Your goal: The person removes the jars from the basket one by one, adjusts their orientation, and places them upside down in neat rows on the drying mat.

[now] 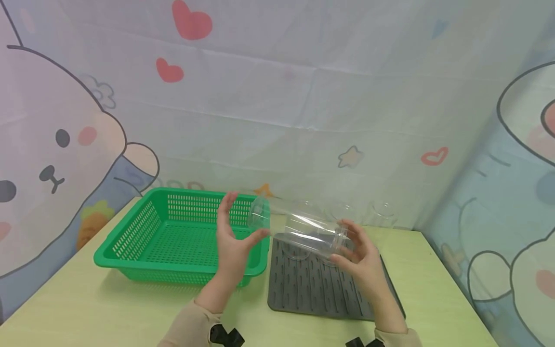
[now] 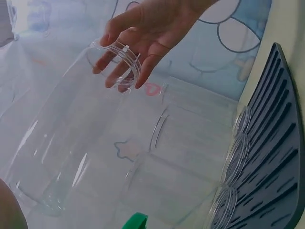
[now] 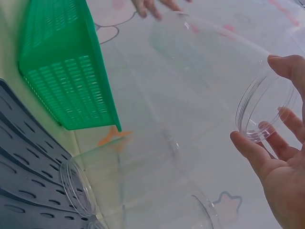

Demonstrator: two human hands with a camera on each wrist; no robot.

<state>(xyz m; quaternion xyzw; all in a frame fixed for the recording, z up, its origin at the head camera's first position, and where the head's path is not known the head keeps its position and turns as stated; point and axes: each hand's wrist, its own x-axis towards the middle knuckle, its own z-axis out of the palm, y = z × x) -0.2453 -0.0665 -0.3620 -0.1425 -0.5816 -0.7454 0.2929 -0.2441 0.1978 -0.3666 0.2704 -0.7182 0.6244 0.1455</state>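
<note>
My right hand [image 1: 363, 262] grips a clear plastic jar [image 1: 310, 232] by its threaded mouth, thumb on one side and fingers around the other. The jar lies tilted in the air above the drying mat, its closed base pointing left. Beside that base is my left hand [image 1: 234, 248], its fingers spread and its thumb stretched toward the jar's lower edge. Below, on the grey ridged drying mat [image 1: 299, 296], more clear jars [image 2: 190, 129] stand mouth down in a row; the held jar partly hides them in the head view.
A green perforated basket [image 1: 173, 266] sits at the left of the pale table [image 1: 143, 313], its right side close to the mat. Behind the table hangs a cartoon-printed cloth [image 1: 277, 96].
</note>
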